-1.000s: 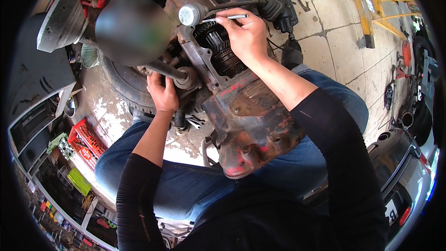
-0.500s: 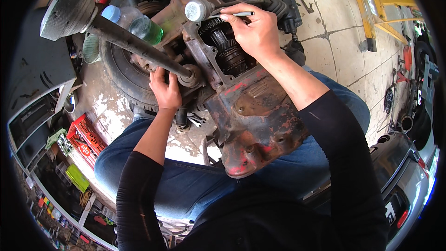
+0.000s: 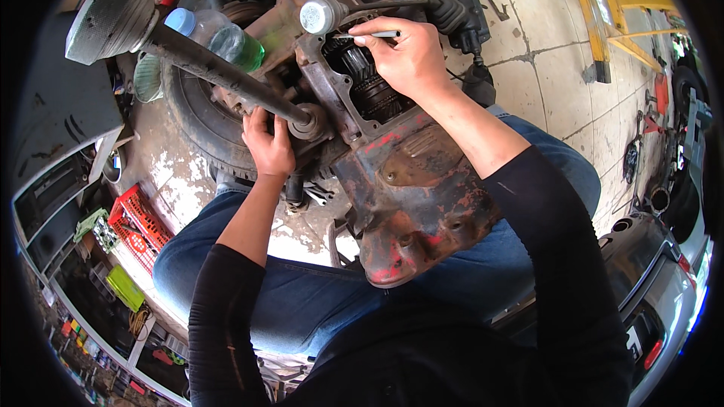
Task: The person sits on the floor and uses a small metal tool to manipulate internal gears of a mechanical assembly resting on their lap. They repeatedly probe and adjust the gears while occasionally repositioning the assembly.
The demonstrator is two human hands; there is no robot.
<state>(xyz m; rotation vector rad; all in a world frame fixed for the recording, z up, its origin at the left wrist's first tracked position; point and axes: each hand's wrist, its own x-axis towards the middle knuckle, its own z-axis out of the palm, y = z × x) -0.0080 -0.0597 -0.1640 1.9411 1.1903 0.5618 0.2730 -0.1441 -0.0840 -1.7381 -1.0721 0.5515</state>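
A rusty gearbox housing (image 3: 430,203) with red paint remnants lies between my legs, its opening showing toothed gears (image 3: 369,83). Between the thumb and fingers of my right hand (image 3: 411,60) is a slim, pen-like metal tool (image 3: 388,34). Its thin tip is over the upper end of the opening, close to the rim. My left hand (image 3: 268,147) is curled on the rusty metal part beside a long dark shaft (image 3: 226,71); its fingertips are partly hidden. Just above the opening sits a white round knob or cap (image 3: 320,15), at the end of a dark rod.
Behind the housing lies a large tyre (image 3: 200,124), with a blue-capped plastic bottle (image 3: 181,22) and green liquid nearby. A red plastic crate (image 3: 143,226) and metal shelving stand left. Yellow metal stand legs (image 3: 592,15) are at upper right, a grey car (image 3: 664,294) at lower right.
My right hand has shifted slightly left and down, bringing the tool's tip from the rim area to over the gear opening. My left hand stays in place.
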